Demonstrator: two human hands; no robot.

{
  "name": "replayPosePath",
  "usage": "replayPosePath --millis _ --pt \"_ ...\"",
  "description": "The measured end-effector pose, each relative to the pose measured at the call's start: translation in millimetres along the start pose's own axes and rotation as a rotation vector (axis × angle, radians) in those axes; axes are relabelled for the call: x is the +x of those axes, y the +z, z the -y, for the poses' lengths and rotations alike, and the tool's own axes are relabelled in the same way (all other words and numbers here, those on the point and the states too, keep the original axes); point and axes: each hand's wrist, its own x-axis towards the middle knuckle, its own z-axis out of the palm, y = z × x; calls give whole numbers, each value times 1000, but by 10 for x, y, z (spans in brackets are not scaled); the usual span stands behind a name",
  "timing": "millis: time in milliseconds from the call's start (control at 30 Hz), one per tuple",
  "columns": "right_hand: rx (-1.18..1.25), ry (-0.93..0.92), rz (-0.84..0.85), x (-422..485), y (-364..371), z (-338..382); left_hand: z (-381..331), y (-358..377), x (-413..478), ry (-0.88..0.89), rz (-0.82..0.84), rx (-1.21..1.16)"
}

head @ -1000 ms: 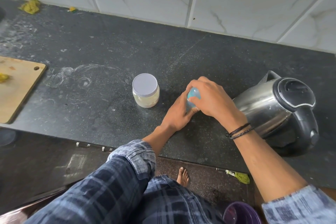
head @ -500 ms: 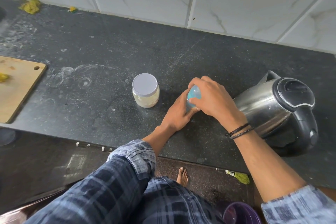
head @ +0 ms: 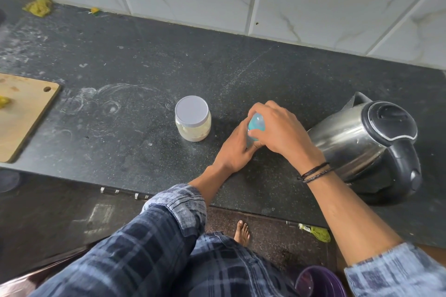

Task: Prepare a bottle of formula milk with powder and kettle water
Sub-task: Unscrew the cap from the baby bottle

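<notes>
the baby bottle (head: pixel 256 125) stands on the dark desk (head: pixel 144 55), nearer its front edge than the wall, between the powder jar (head: pixel 193 118) and the kettle (head: pixel 362 144). its long axis looks upright, blue top pointing up at the camera; most of the body is hidden. the left hand (head: pixel 237 149) has its fingers curled round the lower body. the right hand (head: pixel 277 132) comes from above, fingers wrapped over the blue top. the jar's white lid is on. the kettle's lid is down, spout toward the back edge. a wooden cutting board (head: pixel 21 113) lies at the left edge.
</notes>
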Motion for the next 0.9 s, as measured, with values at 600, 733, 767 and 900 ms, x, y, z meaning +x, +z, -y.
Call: replayPosePath --millis 600,733,767,900 --pt "-57 16 -6 8 -23 38 -5 -3 3 -8 8 -8" --pt "2 -7 24 19 -15 29 -7 3 2 -1 -10 -13" --pt "-5 10 19 22 -3 31 -3 7 4 2 -7 -6" --pt "-24 25 -3 26 34 20 -29 -8 0 -4 -25 -16"
